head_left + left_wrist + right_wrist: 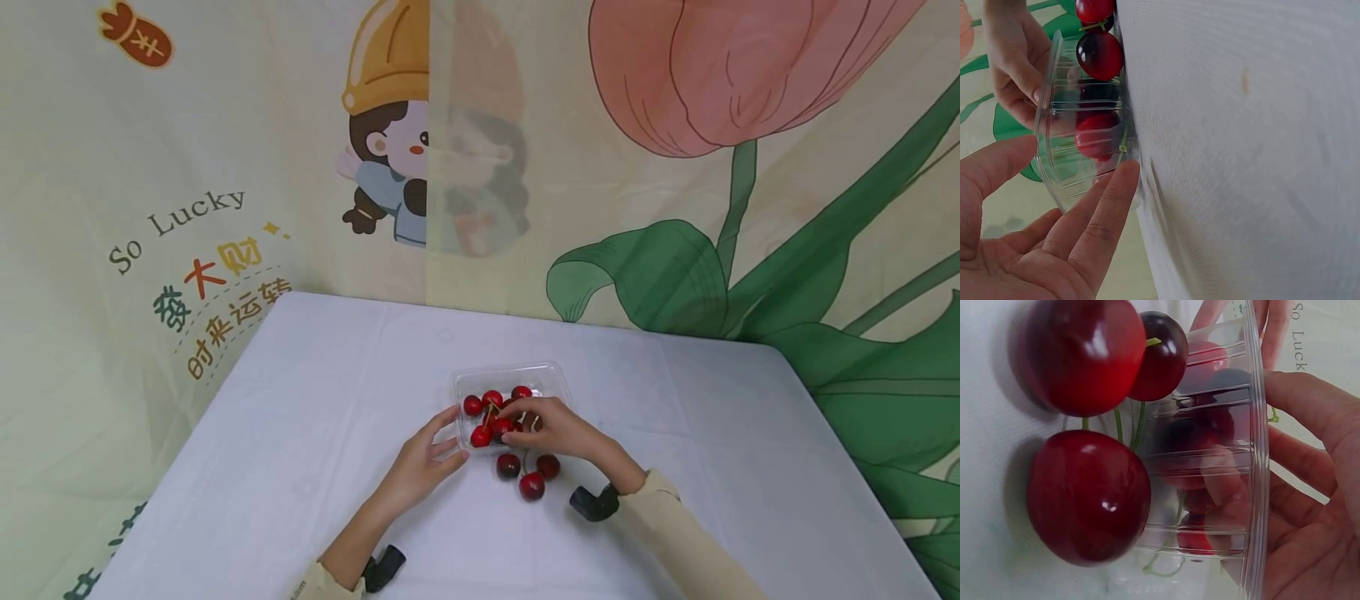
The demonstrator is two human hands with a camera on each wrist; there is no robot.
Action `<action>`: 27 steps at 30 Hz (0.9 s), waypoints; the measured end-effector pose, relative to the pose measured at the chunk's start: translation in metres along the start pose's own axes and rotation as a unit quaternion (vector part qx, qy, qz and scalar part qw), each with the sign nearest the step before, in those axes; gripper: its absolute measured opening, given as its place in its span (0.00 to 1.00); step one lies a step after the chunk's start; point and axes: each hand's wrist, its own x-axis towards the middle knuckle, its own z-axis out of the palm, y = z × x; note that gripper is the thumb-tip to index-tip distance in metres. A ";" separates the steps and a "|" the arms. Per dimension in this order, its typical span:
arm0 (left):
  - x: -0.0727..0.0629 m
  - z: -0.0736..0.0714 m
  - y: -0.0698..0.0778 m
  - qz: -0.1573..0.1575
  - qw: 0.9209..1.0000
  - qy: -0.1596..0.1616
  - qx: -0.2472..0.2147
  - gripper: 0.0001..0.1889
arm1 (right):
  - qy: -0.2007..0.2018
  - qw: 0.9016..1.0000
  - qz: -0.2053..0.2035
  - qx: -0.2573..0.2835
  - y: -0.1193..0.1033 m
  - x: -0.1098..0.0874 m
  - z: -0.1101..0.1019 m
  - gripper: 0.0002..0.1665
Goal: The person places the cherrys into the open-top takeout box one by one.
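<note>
Fingers (1104, 225) first: those of the left hand (416, 475) lie spread and nearly straight against the near-left side of the tray (555, 379), steadying it, I judge, rather than squeezing. The right hand (557, 428) has its fingers bent down inside, among the cherries (492, 399); I cannot tell from here whether thumb and forefinger pinch one or merely touch it. These cherries look ripe and glossy, so I expect them light, firm, slick under the fingertips and easy to bruise. I would take each by its round sides with soft pads, or by the stem, though a stem may pull off. The tray is clear, thin, ribbed plastic; I judge it very light, springy and quick to slide, so its rim is the place to hold it, gently. Just outside its near side, three loose cherries (532, 486) sit on the table, with green stems (1118, 428) between them and the tray; being round, they could roll if knocked. Under everything I see a white cloth (322, 442), faintly creased, which might ruck up if the tray were dragged. Beyond the table hangs a pale backdrop (75, 167) printed with a big pink tulip (720, 75) and a cartoon figure (390, 167).
</note>
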 end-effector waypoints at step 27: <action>0.000 0.000 -0.002 -0.003 1.000 -0.002 0.013 0.34 | 0.080 0.996 -0.027 0.017 -0.005 -0.022 -0.013 0.16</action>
